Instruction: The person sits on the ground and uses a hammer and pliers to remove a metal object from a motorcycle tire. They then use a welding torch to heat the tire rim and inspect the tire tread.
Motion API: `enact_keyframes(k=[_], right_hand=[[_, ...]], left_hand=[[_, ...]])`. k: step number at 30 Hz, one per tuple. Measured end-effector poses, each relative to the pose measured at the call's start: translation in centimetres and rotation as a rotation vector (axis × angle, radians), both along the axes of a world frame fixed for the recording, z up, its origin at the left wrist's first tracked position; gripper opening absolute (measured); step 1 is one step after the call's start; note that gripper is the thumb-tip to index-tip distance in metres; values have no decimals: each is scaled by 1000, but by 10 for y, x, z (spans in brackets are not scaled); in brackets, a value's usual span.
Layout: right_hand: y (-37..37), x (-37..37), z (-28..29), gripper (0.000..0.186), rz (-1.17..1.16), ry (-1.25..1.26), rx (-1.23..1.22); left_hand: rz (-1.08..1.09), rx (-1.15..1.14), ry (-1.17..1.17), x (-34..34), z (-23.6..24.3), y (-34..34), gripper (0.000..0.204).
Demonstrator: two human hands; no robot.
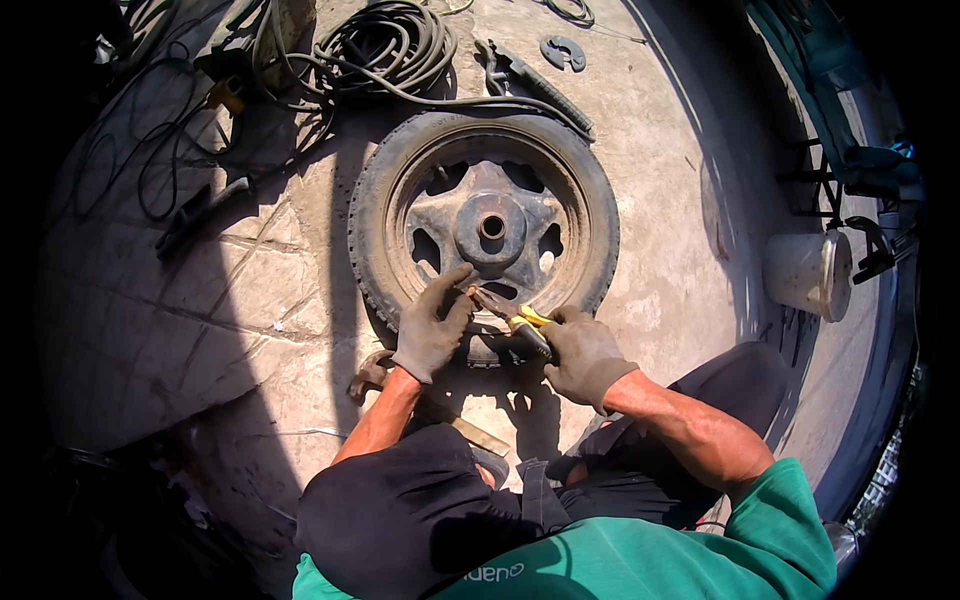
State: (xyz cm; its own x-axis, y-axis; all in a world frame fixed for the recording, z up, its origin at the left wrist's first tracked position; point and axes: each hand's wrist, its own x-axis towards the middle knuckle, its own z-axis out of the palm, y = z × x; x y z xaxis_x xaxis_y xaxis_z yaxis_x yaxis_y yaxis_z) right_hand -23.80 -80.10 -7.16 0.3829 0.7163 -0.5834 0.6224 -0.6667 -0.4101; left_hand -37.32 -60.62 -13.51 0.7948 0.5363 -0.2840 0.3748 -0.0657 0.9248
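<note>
A black tyre (581,205) on a dusty steel rim with star-shaped centre and hub (491,227) lies flat before me. Over its near part, my gloved left hand (435,325) pinches a small brownish piece (472,291), too small to name, at the jaws of pliers (519,319). My gloved right hand (582,355) is closed round the pliers' yellow-and-black handles. Below my left hand, a rusty metal tool (370,375), partly hidden, lies on the concrete floor.
Coiled hoses (385,45), an elongated tool (535,90) and a notched plate (562,54) lie beyond the wheel. A dark tool (200,215) is at left. At right stand a white bucket (800,275) and teal machinery (830,120). A flat bar (480,436) lies near my legs.
</note>
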Motion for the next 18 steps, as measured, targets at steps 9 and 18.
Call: enact_keyframes(k=[9, 18], right_hand=[[29, 46, 7, 44, -104, -252, 62], [46, 58, 3, 45, -54, -290, 38]], left_hand=[[53, -162, 3, -3, 4, 9, 44], [11, -228, -16, -4, 11, 13, 40]])
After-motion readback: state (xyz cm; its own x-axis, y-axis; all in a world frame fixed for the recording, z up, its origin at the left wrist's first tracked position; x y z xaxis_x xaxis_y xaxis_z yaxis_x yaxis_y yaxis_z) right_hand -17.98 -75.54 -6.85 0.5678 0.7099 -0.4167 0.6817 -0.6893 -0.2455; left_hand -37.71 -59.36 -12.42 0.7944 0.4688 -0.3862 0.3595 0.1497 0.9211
